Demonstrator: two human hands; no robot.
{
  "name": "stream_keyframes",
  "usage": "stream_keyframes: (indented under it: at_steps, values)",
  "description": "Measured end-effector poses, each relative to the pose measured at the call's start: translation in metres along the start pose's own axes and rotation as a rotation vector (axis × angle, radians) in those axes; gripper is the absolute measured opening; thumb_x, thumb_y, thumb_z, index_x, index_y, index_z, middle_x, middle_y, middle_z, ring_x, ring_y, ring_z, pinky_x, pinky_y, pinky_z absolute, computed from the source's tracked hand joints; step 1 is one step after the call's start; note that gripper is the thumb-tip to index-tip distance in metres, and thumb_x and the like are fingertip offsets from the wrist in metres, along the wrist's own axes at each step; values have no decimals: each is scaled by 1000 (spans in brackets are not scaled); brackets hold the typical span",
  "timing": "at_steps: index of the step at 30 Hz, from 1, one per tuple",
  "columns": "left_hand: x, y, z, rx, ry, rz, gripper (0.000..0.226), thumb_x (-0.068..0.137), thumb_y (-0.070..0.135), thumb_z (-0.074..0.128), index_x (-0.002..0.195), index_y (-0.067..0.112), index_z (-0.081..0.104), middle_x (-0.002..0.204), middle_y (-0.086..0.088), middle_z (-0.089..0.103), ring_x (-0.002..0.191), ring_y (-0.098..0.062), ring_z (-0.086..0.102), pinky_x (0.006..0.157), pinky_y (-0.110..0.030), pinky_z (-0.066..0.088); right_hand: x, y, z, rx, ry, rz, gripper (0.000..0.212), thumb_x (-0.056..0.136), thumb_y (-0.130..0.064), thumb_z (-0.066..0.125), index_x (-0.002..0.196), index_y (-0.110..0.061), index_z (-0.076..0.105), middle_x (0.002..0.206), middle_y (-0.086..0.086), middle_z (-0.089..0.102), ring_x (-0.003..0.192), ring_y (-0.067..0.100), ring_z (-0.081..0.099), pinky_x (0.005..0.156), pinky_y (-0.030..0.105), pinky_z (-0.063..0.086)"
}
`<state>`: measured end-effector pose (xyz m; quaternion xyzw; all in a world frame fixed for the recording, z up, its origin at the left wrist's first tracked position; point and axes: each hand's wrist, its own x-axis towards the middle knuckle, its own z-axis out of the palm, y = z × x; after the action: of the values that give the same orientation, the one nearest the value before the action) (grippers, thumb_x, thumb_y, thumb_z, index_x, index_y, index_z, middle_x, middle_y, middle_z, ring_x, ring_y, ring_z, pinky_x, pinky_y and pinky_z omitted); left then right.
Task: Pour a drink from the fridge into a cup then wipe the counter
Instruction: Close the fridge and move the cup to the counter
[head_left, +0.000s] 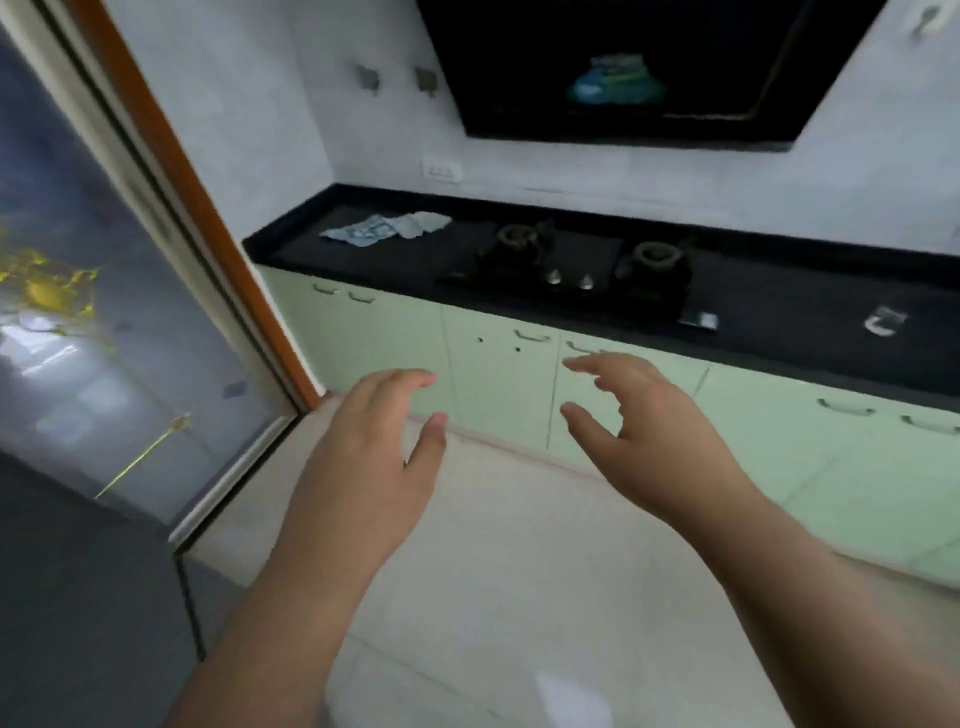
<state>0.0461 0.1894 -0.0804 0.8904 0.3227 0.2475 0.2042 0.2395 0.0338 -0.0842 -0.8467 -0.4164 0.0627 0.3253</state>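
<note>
The fridge (78, 312) fills the left side, its grey door with a yellow flower pattern shut. A black counter (779, 312) runs across the back. On its left end lies a crumpled pale cloth (387, 228). A small clear cup-like thing (883, 320) stands on the counter at the right; it is blurred. My left hand (374, 452) and my right hand (649, 436) hover in front of me over the floor, fingers loosely spread, holding nothing.
A two-burner gas stove (582, 265) sits mid-counter. Pale green cabinet doors (498, 384) with handles run below the counter. A dark chimney hood (623, 67) hangs above. An orange-brown door frame (208, 208) stands between fridge and counter. Light floor tiles (519, 597) lie underfoot.
</note>
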Motion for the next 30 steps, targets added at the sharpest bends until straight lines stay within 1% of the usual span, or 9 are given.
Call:
stream_keyframes:
  at_steps: [4, 8, 10, 12, 15, 19, 22, 25, 30]
  values:
    - [31, 84, 70, -22, -137, 187, 37, 103, 37, 56, 140, 31, 57, 139, 16, 53, 122, -6, 54, 94, -22, 39, -27, 87, -59, -35, 94, 220, 42, 101, -44, 58, 142, -40, 53, 147, -20, 49, 123, 9, 57, 95, 38, 53]
    - [43, 167, 138, -83, -258, 302, 36, 102, 38, 57, 138, 34, 57, 135, 22, 51, 116, -9, 54, 99, -30, 47, -63, 168, -118, -47, 178, 375, 40, 101, -43, 57, 141, -40, 53, 148, -22, 47, 126, 7, 55, 95, 38, 53]
    - [45, 206, 168, -99, -291, 357, 36, 103, 38, 57, 138, 37, 56, 131, 28, 47, 117, -10, 54, 99, -32, 48, -81, 205, -145, -46, 218, 436, 40, 100, -44, 58, 140, -39, 54, 147, -23, 47, 119, 6, 58, 95, 37, 54]
    - [45, 240, 196, -110, -307, 394, 35, 103, 39, 57, 138, 40, 56, 128, 32, 43, 118, -9, 54, 96, -30, 46, -96, 237, -172, -54, 244, 487, 40, 100, -44, 58, 140, -39, 54, 147, -22, 47, 111, 6, 61, 94, 37, 54]
    - [45, 285, 235, -136, -341, 449, 35, 103, 40, 57, 138, 40, 55, 126, 34, 42, 120, -7, 53, 95, -27, 44, -117, 276, -209, -64, 299, 552, 39, 100, -44, 58, 139, -38, 55, 148, -22, 47, 112, 5, 61, 94, 38, 54]
    - [50, 336, 279, -173, -427, 495, 35, 104, 41, 55, 138, 43, 54, 124, 34, 42, 118, -3, 52, 96, -29, 48, -136, 317, -246, -73, 347, 645, 37, 99, -45, 59, 136, -40, 57, 144, -26, 47, 106, 6, 64, 92, 37, 56]
    - [62, 364, 311, -188, -466, 525, 34, 104, 41, 55, 138, 43, 54, 126, 35, 43, 122, -3, 51, 94, -26, 44, -139, 348, -261, -80, 361, 698, 37, 99, -45, 59, 135, -39, 58, 144, -24, 48, 106, 6, 65, 93, 38, 56]
    - [84, 385, 345, -190, -508, 543, 34, 103, 41, 56, 137, 42, 55, 125, 34, 43, 123, -3, 51, 94, -26, 44, -128, 376, -268, -75, 357, 747, 37, 99, -45, 59, 135, -38, 58, 144, -24, 48, 99, 6, 67, 92, 38, 57]
    - [139, 413, 403, -223, -564, 570, 33, 103, 41, 56, 136, 42, 56, 128, 33, 46, 122, -4, 53, 96, -33, 50, -86, 426, -284, -114, 326, 800, 38, 100, -46, 59, 137, -37, 57, 146, -22, 47, 102, 6, 67, 95, 37, 56]
